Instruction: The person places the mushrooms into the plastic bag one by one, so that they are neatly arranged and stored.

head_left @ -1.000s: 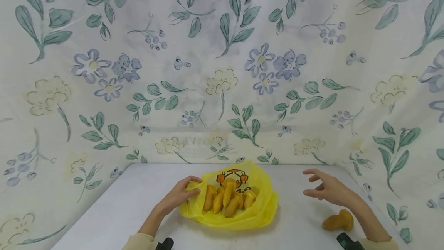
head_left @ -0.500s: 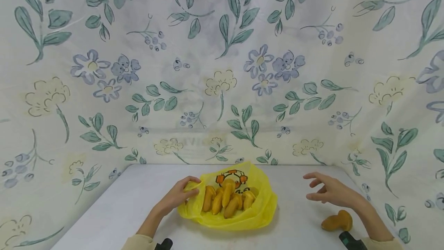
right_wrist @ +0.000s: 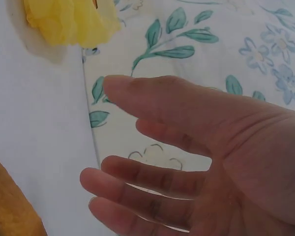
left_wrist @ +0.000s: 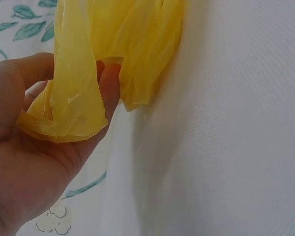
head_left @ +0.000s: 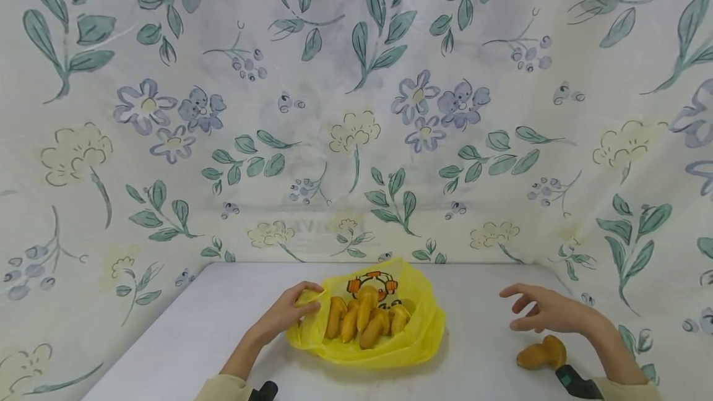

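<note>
A yellow plastic bag [head_left: 430,333] with a printed cartoon lies at the middle of the table, its mouth spread toward me. Several yellow-brown mushrooms [head_left: 349,325] are inside it. My left hand [head_left: 285,312] grips the bag's left edge; in the left wrist view the thin plastic [left_wrist: 78,98] runs between thumb and fingers. My right hand [head_left: 557,313] hovers at the right with fingers spread and nothing in them. One loose mushroom [head_left: 533,356] lies on the table just below that hand, and part of it appears at the lower left of the right wrist view.
The white table [head_left: 468,376] reaches back to a cloth backdrop [head_left: 356,98] printed with flowers and leaves, which also hangs along both sides. A dark wrist-camera mount [head_left: 576,382] sits at my right wrist, close by the loose mushroom.
My right hand has moved a little to the right and down, nearer the loose mushroom. The left hand, the bag and the mushrooms stay put.
</note>
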### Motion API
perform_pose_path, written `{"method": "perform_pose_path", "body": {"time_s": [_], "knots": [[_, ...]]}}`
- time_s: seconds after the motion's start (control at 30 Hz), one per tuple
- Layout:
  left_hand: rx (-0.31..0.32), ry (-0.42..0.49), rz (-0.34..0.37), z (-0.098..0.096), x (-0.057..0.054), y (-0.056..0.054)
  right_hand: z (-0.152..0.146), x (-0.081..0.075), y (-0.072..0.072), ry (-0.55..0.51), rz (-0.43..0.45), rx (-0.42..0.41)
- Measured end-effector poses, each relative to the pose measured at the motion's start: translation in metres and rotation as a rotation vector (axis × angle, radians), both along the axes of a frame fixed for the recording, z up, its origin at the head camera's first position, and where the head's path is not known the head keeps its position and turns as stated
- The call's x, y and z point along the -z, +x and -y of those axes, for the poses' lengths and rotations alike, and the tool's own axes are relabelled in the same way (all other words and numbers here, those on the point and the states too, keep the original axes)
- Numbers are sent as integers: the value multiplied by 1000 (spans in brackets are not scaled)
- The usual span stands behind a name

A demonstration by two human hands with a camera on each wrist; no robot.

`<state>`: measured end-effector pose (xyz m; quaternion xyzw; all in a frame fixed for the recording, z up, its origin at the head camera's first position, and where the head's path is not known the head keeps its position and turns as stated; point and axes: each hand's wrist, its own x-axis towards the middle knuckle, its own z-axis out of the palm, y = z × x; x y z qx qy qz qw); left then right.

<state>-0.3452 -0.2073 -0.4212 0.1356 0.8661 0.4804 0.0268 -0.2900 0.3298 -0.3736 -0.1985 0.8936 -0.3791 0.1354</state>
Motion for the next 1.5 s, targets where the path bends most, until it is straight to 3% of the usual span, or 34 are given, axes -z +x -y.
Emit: {"method": "perform_pose_path", "body": {"time_s": [0.43,0.83,1.33,1.5], "knots": [[-3,8,-2,1,1,0,-17,-4,5,79,82,1],[7,5,-2,2,2,-1,-33,2,8,69,111,-16],[6,23,-9,1,2,1,-28,6,6,183,187,156],[0,18,-3,1,1,1,-25,9,5,202,199,175]]}}
